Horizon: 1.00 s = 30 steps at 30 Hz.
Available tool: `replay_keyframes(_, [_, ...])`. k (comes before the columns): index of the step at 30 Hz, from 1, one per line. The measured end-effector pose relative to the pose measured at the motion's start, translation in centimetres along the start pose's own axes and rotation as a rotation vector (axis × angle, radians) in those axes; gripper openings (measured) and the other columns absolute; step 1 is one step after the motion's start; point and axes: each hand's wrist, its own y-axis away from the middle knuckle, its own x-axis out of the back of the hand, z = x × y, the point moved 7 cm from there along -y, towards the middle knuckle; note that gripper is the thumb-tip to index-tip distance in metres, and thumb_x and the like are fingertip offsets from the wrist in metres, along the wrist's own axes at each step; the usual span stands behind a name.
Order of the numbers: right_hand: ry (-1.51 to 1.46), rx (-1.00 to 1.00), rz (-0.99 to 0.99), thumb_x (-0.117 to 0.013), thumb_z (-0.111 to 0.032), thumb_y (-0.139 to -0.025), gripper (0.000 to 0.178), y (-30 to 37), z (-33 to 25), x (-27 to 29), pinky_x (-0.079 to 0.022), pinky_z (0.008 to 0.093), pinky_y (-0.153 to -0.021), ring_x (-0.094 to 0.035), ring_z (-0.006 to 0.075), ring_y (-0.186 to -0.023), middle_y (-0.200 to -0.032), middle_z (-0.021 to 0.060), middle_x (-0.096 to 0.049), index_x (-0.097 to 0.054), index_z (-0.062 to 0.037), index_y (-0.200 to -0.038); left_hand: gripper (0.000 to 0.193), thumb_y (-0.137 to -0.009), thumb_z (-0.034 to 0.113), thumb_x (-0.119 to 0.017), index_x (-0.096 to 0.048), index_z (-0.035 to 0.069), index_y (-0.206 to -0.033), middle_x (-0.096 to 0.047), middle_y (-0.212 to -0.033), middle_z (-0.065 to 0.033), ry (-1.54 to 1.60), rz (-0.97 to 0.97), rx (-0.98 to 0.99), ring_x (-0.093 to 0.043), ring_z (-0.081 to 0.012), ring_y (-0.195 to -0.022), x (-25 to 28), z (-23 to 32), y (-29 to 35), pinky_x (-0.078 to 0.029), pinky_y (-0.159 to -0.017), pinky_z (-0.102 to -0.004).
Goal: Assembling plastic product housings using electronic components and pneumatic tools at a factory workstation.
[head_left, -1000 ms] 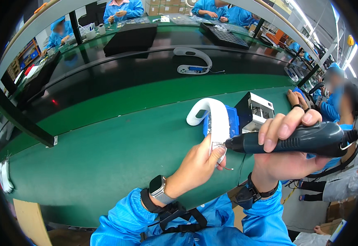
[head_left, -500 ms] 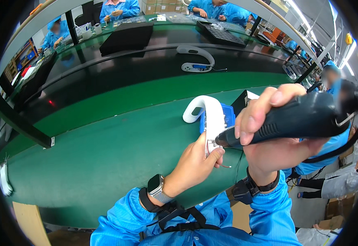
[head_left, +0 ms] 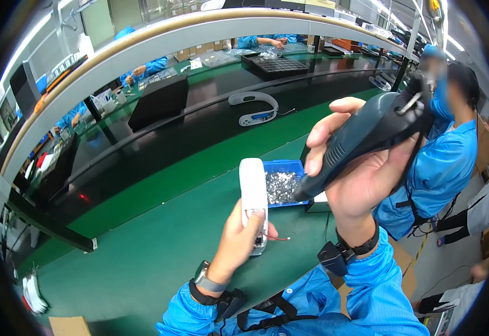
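The white, smooth plastic curved part (head_left: 253,182) is in the person's left hand (head_left: 230,238), its long axis running near to far, the rounded end away from the body. That hand pinches its near portion, thumb pressed over the top; a thin red wire (head_left: 278,238) trails out to the right. The right hand (head_left: 359,187) wraps around a dark blue-grey, thick-bodied power driver (head_left: 362,131), whose axis slants from far right down to a tip at near left. The tip lies to the right of the part and apart from it, by the right side of a blue plastic tray (head_left: 283,164) filled with small metallic pieces (head_left: 281,187); its height above them cannot be told. The left hand is nearer the part, the right nearer the tray. The green, matte worktop (head_left: 160,224) spreads left; beyond runs a glossy black strip (head_left: 311,92) carrying a white, C-shaped plastic piece (head_left: 274,103). A co-worker in blue (head_left: 443,162) stands at far right.
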Motion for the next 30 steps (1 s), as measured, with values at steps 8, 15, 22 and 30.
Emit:
replay_keyframes(8, [0.541, 0.005, 0.138, -0.051, -0.034, -0.099, 0.061, 5.4, 1.9, 4.3, -0.052, 0.0278, -0.075, -0.065, 0.0167, -0.085, -0.123, 0.0154, -0.059, -0.033, 0.0025, -0.144, 0.031, -0.104, 0.026, -0.047, -0.055, -0.003, -0.112, -0.070, -0.087, -0.0138, -0.160, -0.015, 0.075, -0.067, -0.0169, -0.072, 8.5, 2.2, 0.6, -0.055, -0.064, -0.0274])
replay_keyframes(15, [0.998, 0.143, 0.211, -0.057, -0.005, -0.079, 0.064, 17.7, 5.9, 3.6, -0.035, 0.0452, -0.109, -0.042, 0.0318, -0.131, -0.135, 0.0220, -0.044, -0.037, 0.0025, -0.140, 0.016, -0.094, 0.015, -0.060, -0.058, 0.000, -0.098, -0.071, -0.086, -0.0124, -0.909, 0.208, -0.165, -0.066, -0.0224, -0.073, 17.4, 6.6, -1.9, -0.051, -0.066, -0.0340])
replay_keyframes(22, [0.464, -0.654, 0.045, -0.058, 0.003, -0.087, 0.035, 28.5, 14.8, 1.2, -0.053, 0.0248, -0.063, -0.066, 0.0143, -0.071, -0.097, 0.0109, -0.067, -0.061, -0.0036, -0.121, 0.021, -0.084, 0.019, -0.069, -0.060, 0.001, -0.089, -0.066, -0.079, -0.0192, -1.697, 0.483, -0.303, -0.063, -0.0412, -0.081, 30.7, 2.9, -9.1, -0.049, -0.071, -0.0504])
replay_keyframes(30, [0.683, -0.723, -0.146, -0.057, 0.001, -0.086, 0.027, 27.8, 15.5, 0.3, -0.050, 0.0228, -0.058, -0.064, 0.0091, -0.067, -0.082, 0.0043, -0.069, -0.068, -0.0048, -0.111, 0.030, -0.079, 0.009, -0.068, -0.063, 0.006, -0.108, -0.066, -0.100, -0.0146, -1.886, 0.705, -0.418, -0.058, -0.0335, -0.105, 33.7, 0.0, -8.0, -0.039, -0.100, -0.0477])
